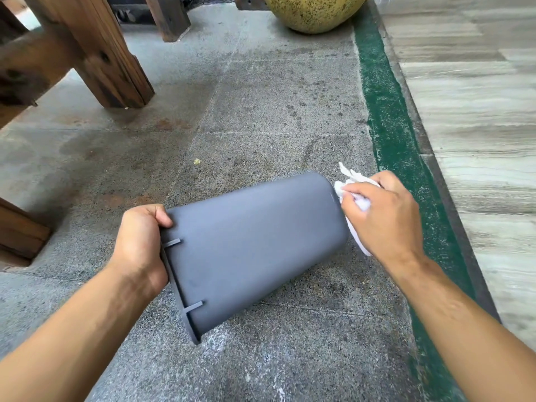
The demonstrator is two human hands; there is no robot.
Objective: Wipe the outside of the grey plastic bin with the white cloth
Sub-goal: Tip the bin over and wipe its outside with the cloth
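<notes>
The grey plastic bin [252,250] is held on its side above the stone floor, its rim toward the lower left and its closed base toward the upper right. My left hand [139,245] grips the rim, thumb on the outer wall and fingers hidden inside. A crumpled white cloth [352,184] is bunched in my right hand [383,216], which presses it against the bin's base end. Part of the cloth hangs below that hand, behind the bin's edge.
Dark wooden furniture legs [95,50] stand at the upper left and another wooden block [20,233] at the left edge. A yellow speckled pot [313,10] sits at the top. A green painted strip [388,117] and a raised marbled ledge [478,111] run along the right.
</notes>
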